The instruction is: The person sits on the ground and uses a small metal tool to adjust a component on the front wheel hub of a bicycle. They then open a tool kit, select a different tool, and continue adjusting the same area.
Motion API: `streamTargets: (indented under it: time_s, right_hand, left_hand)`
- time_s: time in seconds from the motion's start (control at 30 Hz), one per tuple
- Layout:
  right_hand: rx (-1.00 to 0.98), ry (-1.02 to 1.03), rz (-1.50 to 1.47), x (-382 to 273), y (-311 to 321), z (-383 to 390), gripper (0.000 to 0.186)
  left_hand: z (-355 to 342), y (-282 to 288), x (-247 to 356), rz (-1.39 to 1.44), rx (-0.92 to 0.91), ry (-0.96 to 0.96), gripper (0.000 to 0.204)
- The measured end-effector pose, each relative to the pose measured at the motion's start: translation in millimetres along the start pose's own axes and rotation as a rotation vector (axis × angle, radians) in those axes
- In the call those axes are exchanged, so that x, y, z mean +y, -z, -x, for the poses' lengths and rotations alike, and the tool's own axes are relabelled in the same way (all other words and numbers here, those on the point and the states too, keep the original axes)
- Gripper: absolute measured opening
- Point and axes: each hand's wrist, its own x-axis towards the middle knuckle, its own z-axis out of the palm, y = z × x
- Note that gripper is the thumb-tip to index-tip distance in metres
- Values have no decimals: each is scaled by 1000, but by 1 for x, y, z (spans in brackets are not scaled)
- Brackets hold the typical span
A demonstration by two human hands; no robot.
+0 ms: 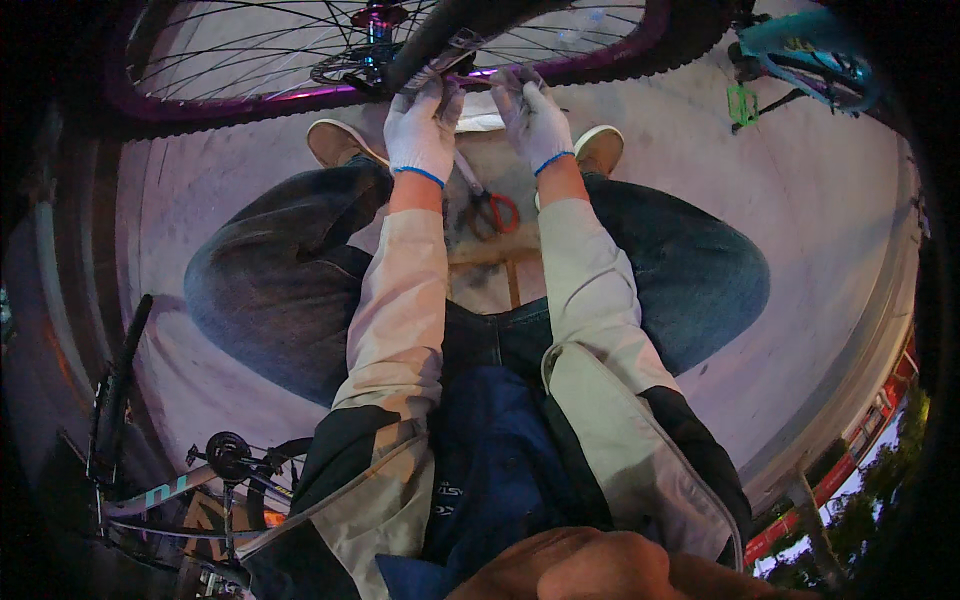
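A bicycle wheel [290, 95] with a purple rim, black tyre and disc rotor [345, 68] fills the top of the view. A black fork leg [430, 50] slants across it. My left hand [422, 135], in a white knit glove with a blue cuff, has its fingers closed at the end of the fork leg. Beside it my right hand [535, 122], gloved alike, has its fingers bent together near the rim. A thin strip seems to run between the fingertips, too small to name. Scissors [488, 208] with red-orange handles lie below, between my forearms.
A white flat piece [480, 113] lies under the wheel between my hands. My crossed legs and tan shoes [600, 150] flank the scissors. Another bicycle [215, 480] stands at the lower left. A teal bicycle frame [800, 55] with a green pedal [742, 104] is at the upper right.
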Motion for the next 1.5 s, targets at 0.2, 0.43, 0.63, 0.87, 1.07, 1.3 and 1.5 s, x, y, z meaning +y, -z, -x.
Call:
streamTargets:
  time_s: [0.2, 0.43, 0.63, 0.87, 1.07, 1.3, 1.5]
  right_hand:
    - [153, 136, 336, -9, -17, 5, 25]
    - [396, 96, 1193, -26, -30, 7, 40]
    - [526, 193, 1679, -24, -10, -19, 61]
    - [186, -113, -352, 13, 16, -17, 35]
    - [-58, -189, -1148, 32, 14, -20, 23]
    - [-98, -336, -1114, 24, -5, -28, 34]
    - [354, -255, -369, -14, -14, -32, 39]
  left_hand:
    - [2, -1, -1, 17, 10, -7, 31]
    - [1, -2, -2, 32, 27, 5, 29]
    - [4, -4, -1, 31, 25, 11, 28]
    - [4, -3, -3, 88, 49, 15, 27]
    - [3, 0, -2, 33, 30, 32, 25]
    - [5, -2, 0, -6, 38, 2, 25]
    - [7, -6, -3, 9, 65, -20, 24]
